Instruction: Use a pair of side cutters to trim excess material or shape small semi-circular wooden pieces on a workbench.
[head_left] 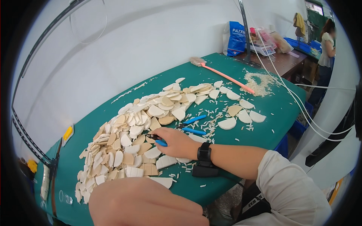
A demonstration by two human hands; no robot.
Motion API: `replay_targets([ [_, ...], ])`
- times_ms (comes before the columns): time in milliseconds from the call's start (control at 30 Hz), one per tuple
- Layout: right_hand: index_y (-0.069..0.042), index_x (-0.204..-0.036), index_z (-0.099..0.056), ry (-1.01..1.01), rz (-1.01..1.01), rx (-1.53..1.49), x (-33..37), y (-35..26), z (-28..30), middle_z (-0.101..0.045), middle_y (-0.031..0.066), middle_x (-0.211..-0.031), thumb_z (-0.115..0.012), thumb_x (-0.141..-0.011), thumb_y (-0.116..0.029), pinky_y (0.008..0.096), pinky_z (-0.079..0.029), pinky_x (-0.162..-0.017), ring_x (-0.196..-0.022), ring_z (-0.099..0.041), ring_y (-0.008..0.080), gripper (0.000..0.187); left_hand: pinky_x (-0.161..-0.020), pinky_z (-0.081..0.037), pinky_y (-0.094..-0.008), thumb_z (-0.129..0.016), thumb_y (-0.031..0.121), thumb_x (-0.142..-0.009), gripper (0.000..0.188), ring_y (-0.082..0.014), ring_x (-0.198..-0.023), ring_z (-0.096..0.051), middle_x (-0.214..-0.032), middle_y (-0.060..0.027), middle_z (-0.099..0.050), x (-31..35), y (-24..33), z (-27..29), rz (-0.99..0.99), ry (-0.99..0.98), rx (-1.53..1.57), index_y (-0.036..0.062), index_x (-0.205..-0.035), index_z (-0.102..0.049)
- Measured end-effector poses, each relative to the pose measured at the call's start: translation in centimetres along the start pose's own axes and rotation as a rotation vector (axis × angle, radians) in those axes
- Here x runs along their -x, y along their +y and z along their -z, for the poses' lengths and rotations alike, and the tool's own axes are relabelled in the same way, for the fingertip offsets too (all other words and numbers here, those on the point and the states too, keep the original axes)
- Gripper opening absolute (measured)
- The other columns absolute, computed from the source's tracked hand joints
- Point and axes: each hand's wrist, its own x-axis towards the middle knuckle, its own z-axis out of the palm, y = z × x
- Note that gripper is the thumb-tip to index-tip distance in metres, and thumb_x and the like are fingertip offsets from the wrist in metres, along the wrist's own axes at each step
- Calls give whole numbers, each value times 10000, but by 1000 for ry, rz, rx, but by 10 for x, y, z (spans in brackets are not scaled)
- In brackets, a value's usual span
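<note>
My right hand [177, 142], with a black band on its wrist, is closed around a pair of blue-handled nippers [161, 143]. Their dark jaws point left into a heap of flat white and beige half-round pieces [124, 137]. Just beyond the hand lies a second blue-handled tool [194, 119], its handles spread apart. Close to the camera, my bare left arm [139, 201] fills the bottom of the view; its fingers do not show. Below the right hand, some pieces [151, 168] are scored or cut into strips.
The green tabletop [222, 180] carries scattered white slivers [260, 83]. A pink-handled brush [226, 77] lies at the back. A clear cup [66, 197] is at the near left. White cables [298, 100] hang on the right. Another person [327, 52] stands far right.
</note>
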Motion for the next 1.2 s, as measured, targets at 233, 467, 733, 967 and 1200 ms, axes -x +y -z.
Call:
replay_targets([
  [233, -30, -1171, -577, -14, 0, 1, -2, -1, 2, -645, 171, -1032, -626, -893, -149, 433, -516, -826, -966, -633, 355, 306, -479, -433, -282, -820, 102, -761, 163, -204, -552, -588, -730, -112, -627, 1, -8, 9, -97, -124, 24, 49, -732, -669],
  [467, -27, -1163, -578, -13, -17, 1, -2, 0, 3, -646, 169, -1029, -626, -891, -150, 433, -516, -823, -958, -633, 357, 302, -457, -462, -325, -685, 85, -924, 164, -236, -540, -611, -761, -172, -669, -47, -33, 37, -48, -859, 535, -70, -885, -722],
  [733, -25, -1164, -574, 6, 2, -6, 0, 3, 2, -645, 175, -1012, -627, -892, -159, 445, -510, -811, -949, -632, 365, 308, -525, -490, -328, -694, 148, -921, 217, -228, -590, -627, -766, -160, -683, -41, -16, 39, -21, -765, 332, -33, -809, -738],
  [967, -34, -1154, -576, 18, -1, 12, -2, 2, 2, -647, 172, -997, -629, -899, -159, 454, -507, -802, -949, -632, 366, 289, -435, -419, -301, -681, 70, -896, 179, -187, -494, -572, -686, -158, -656, -66, -31, 38, -55, -992, 556, -58, -775, -715],
  [1200, -58, -1121, -577, 36, 9, -15, 0, 5, 0, -649, 159, -966, -632, -903, -165, 456, -506, -787, -930, -635, 366, 249, -361, -354, -276, -627, -21, -893, 179, -180, -413, -528, -611, -169, -614, -32, -43, 23, -227, -672, 758, -108, -746, -680],
])
